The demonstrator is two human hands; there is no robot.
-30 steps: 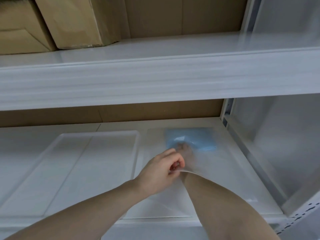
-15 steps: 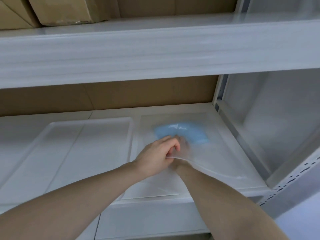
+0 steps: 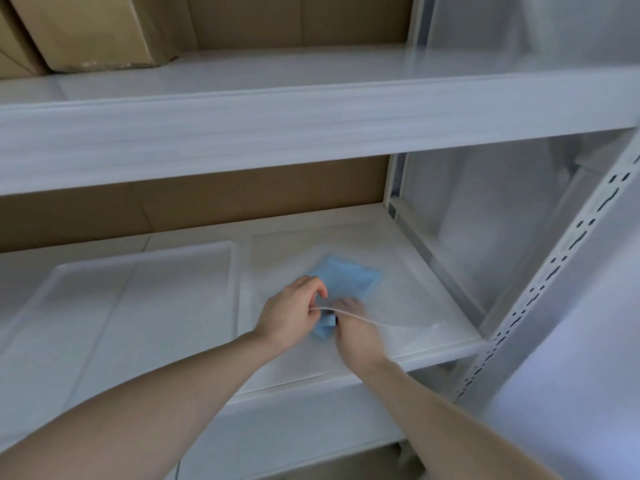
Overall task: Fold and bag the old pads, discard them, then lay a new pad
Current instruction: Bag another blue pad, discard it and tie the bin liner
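A folded blue pad (image 3: 346, 282) lies inside a clear plastic bag (image 3: 408, 299) on the right part of the lower white shelf (image 3: 446, 344). My left hand (image 3: 291, 313) pinches the bag's open edge and holds it up. My right hand (image 3: 353, 327) is at the bag's mouth, partly under the plastic film, with its fingers on a blue piece of pad (image 3: 323, 329) that shows between my two hands. How firmly the right hand grips it is blurred.
A shallow white tray (image 3: 145, 292) sits on the same shelf to the left. An upper shelf (image 3: 311, 126) overhangs, carrying cardboard boxes (image 3: 93, 32). A perforated white upright (image 3: 554, 271) stands at the right. Brown board backs the shelf.
My right hand has drawn back out of the bag toward its mouth. The blue pad has shifted and turned inside the bag. The camera has pulled back and tilted.
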